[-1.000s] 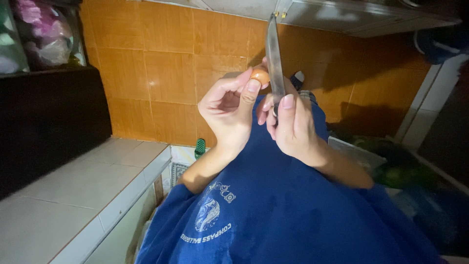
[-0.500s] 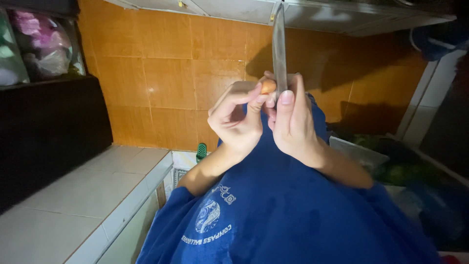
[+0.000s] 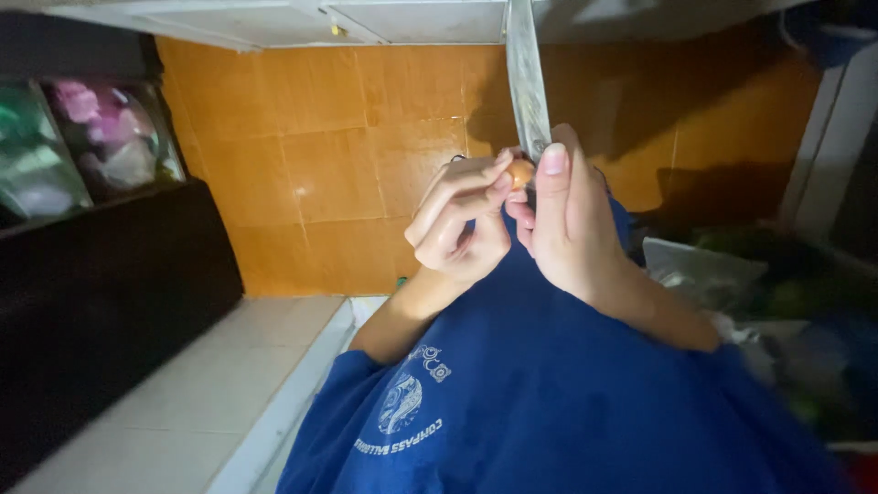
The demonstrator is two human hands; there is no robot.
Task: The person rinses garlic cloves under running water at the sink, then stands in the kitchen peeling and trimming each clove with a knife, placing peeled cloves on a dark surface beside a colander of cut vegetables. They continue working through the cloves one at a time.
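Knife [image 3: 527, 87] and a small orange-brown round thing [image 3: 520, 173] meet at the fingertips, held up in front of the blue shirt [image 3: 549, 402] and against the orange tiled wall [image 3: 347, 165] beyond. Both forearms rise from the lower part of the view and converge near the middle, wrists bent so the hands face each other.

On the left, the left hand [image 3: 457, 229] is curled, its fingers drawn together and pinching the small round thing between thumb and fingertips; the palm side is turned toward the other hand. On the right, the right hand [image 3: 572, 220] is closed around the knife's handle, which is hidden inside the grip, with the thumb stretched up along the flat of the blade, nail showing. The blade stands almost upright and runs out of the top edge of the view, so its tip is cut off. Its lower end lies just beside the round thing, perhaps touching it, though the fingers cover the contact.

What the round thing is stays hard to make out; only a small patch of it shows. At the far left, pale bags [image 3: 91, 146] sit blurred above a dark cabinet [image 3: 101, 311], with a light tiled ledge [image 3: 201, 393] nearer. The right side is dim and smeared, with greenish shapes and a clear plastic bag [image 3: 700, 270].
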